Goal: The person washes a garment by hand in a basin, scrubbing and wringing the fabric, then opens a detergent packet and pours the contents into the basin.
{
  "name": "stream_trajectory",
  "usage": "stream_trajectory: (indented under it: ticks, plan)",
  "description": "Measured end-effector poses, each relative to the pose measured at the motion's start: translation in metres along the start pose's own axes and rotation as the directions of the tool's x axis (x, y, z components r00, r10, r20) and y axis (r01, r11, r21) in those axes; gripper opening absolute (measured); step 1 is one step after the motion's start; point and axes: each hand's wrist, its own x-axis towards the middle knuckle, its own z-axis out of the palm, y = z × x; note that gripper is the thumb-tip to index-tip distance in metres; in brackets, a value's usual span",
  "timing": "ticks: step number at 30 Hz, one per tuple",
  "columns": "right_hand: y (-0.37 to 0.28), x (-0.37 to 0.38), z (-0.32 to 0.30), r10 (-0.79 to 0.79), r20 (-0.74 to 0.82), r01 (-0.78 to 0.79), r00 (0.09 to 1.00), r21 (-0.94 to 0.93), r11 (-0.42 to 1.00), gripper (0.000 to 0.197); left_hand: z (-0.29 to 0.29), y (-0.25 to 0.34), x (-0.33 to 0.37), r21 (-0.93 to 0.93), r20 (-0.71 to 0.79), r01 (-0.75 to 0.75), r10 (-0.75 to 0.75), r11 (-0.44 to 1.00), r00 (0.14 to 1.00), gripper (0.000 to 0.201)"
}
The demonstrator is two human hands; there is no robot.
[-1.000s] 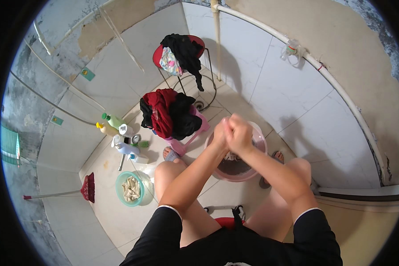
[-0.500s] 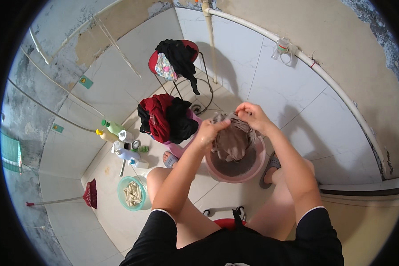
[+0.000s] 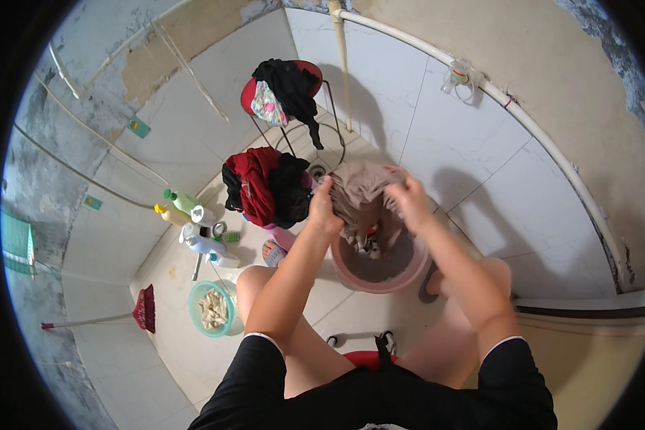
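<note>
Between my hands hangs a wet taupe garment (image 3: 365, 190), spread wider at the top, its lower end dangling over a pink basin (image 3: 342, 276) of greyish water. A patch with red, white and dark colours shows on its lower part. My left hand (image 3: 324, 210) grips the garment's left edge, thumb pointing up. On the other side my right hand (image 3: 410, 201), slightly blurred, holds the right edge. What exact kind of garment it is, I cannot tell.
Left of the basin, dark red and black clothes (image 3: 261, 186) are heaped on a pink container (image 3: 282, 236). Behind stands a red stool (image 3: 309, 69) with more clothes. Several bottles (image 3: 186, 203), a mint basin (image 3: 193, 315) holding pale cloth and a red brush (image 3: 145, 309) are at left.
The bunched garment has been opened out and raised slightly, showing the coloured patch. My hands have moved apart, the left one a little leftward and the right one lower.
</note>
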Motion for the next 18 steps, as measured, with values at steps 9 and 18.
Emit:
stream_trajectory:
  ticks: [9, 18]
  plan:
    - [0.015, 0.001, 0.043, -0.371, -0.127, 0.233, 0.92, -0.583, 0.778, 0.025, 0.036, -0.048, -0.015, 0.135, -0.181, 0.061, -0.036, 0.989, 0.983, 0.032]
    - [0.026, -0.005, 0.08, -0.668, 0.054, 0.56, 0.742, -0.597, 0.574, 0.027, -0.022, -0.025, 0.011, 0.112, 0.034, -0.081, 0.078, 0.99, 0.996, 0.031]
